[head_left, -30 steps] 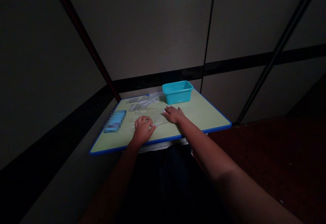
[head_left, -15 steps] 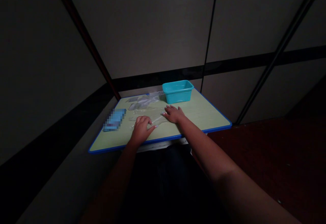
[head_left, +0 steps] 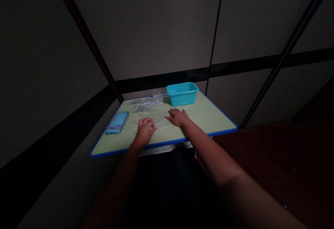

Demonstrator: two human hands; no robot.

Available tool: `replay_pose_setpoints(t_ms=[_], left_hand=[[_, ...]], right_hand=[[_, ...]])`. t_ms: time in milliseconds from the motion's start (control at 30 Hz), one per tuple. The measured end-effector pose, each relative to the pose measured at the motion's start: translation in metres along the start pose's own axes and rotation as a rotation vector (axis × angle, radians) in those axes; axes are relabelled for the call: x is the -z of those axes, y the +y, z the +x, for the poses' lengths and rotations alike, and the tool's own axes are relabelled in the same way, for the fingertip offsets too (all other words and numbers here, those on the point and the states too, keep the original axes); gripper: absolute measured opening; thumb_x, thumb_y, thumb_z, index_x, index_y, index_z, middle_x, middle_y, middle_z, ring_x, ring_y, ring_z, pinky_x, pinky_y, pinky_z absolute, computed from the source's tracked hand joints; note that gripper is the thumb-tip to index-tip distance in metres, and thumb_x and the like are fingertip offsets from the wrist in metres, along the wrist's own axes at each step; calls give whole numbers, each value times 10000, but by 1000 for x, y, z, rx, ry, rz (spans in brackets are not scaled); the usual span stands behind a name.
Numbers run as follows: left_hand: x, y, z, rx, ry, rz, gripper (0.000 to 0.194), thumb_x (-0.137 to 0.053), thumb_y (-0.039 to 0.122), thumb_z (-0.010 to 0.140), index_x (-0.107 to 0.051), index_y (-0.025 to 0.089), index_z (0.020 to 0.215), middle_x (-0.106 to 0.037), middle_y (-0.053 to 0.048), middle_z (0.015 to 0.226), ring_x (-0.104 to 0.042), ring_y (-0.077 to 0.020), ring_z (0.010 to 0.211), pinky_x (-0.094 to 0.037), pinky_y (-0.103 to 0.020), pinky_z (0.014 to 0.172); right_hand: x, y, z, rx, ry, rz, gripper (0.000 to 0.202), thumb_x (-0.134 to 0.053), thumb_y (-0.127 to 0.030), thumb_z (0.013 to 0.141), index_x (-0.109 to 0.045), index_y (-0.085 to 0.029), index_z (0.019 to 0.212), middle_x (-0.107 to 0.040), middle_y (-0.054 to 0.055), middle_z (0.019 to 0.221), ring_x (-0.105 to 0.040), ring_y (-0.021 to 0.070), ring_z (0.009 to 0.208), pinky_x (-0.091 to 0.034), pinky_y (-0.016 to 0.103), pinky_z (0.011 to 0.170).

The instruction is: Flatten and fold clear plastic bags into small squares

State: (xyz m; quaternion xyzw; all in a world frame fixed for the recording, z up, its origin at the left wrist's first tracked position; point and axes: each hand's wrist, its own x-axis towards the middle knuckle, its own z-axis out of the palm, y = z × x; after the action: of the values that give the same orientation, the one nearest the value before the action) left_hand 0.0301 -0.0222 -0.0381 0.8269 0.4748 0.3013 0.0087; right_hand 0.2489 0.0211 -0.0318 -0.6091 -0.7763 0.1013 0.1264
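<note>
A clear plastic bag [head_left: 160, 120] lies flat on the pale table between my hands. My left hand [head_left: 144, 131] is on the bag's left part, its fingers curled and the thumb drawn in against them at the near edge, pinching the film. My right hand [head_left: 178, 117] rests palm down at the bag's right end, fingers stretched out and spread. Behind my hands, more crumpled clear plastic bags [head_left: 148, 104] lie in a loose heap.
A turquoise plastic basket [head_left: 183, 99] stands at the back of the table [head_left: 208, 117], which has a blue edge. On the left side lies a blurred-out, phone-like flat object [head_left: 117, 122]. Dark panelled walls [head_left: 161, 31] rise behind and to the left.
My left thumb has drawn back toward the fingers, narrowing the gap between them. My right hand stays in place, and the basket and the other bags have not moved.
</note>
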Motion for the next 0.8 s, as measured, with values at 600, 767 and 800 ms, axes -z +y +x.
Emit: replay_pose_setpoints(t_ms=[600,767,800], left_hand=[[-5,-11,6,281,184,-519,160,-472,342,813,-463,215,716,-611,0,670,-606,-169,693,-455,-283,674],[-5,-6,1,291,208,-533,205,-588,341,752,-522,213,898,-618,7,791,-593,-164,768,-430,-266,682],[-4,-5,1,300,210,-550,286,-644,316,702,-533,214,945,-613,17,787,-587,-160,759,-423,-258,673]], right_hand=[[2,-17,-14,399,203,106,185,-616,-270,814,-668,-242,989,-662,68,1160,-478,255,1227,-180,573,1040],[4,-17,-13,409,265,102,181,-520,-246,873,-672,-167,929,-676,108,1039,-545,234,1079,-358,383,918],[5,-17,-13,407,271,99,187,-514,-248,875,-673,-158,914,-676,112,1016,-552,234,1045,-371,364,891]])
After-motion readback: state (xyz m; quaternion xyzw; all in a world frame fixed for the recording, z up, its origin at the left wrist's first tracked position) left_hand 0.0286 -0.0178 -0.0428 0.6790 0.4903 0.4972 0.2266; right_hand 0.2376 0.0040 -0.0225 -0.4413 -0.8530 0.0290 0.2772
